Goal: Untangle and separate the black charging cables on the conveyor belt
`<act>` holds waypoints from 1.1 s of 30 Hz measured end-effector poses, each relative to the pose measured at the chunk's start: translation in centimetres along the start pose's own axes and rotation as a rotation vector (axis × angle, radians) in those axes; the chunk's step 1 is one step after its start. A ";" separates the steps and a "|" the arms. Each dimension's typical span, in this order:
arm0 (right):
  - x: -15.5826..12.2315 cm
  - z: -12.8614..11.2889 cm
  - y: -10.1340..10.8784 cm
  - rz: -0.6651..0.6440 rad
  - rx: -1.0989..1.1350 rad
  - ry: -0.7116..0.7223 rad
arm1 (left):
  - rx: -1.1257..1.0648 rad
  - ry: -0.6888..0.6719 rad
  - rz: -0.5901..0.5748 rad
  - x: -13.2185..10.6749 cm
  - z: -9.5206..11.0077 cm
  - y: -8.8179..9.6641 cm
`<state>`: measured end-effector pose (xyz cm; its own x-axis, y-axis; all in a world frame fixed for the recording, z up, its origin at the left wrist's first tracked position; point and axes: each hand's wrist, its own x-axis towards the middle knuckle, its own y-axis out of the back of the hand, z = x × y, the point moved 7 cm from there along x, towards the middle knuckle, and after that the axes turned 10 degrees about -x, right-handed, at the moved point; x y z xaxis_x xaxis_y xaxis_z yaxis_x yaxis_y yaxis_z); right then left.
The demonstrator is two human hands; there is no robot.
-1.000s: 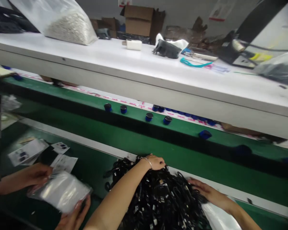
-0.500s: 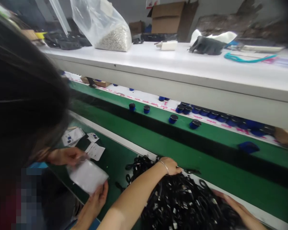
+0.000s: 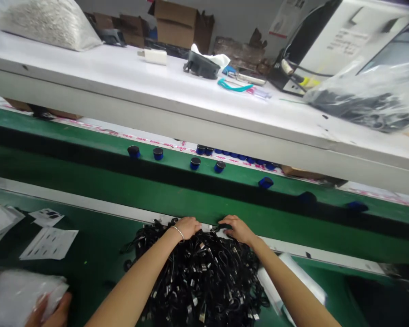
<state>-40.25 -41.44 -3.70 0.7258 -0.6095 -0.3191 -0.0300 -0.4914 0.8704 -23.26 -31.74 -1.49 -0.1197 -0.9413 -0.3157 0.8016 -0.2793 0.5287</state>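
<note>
The fingers of the left hand and the right hand curl down into the far edge of the heap of black cables, gripping into the loops; probably they gather the heap so it does not spread. The heap lies on the green bench, its far edge just beside the pale rail. Left of the heap, paper cards lie apart. Farther left of it, another person's hand holds a plastic bag. Beyond the rail, blue caps stand on the belt

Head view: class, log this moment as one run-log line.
left hand: on cable pile | right hand: on cable pile | far edge, by green belt
</note>
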 end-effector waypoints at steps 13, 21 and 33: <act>-10.8 4.7 0.6 0.116 -0.107 -0.169 | -0.016 -0.068 -0.002 -5.9 5.1 -1.6; -13.2 5.9 -4.2 0.127 0.045 -0.266 | 0.033 -0.089 0.206 -8.0 5.2 -1.9; -12.2 0.7 -3.0 0.293 0.526 -0.535 | -0.015 0.502 0.685 -16.5 -7.2 3.2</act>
<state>-49.49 -33.00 -2.69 0.2146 -0.9089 -0.3576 -0.5844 -0.4128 0.6986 -14.47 -15.74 -0.28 0.6664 -0.7047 -0.2438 0.6101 0.3274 0.7215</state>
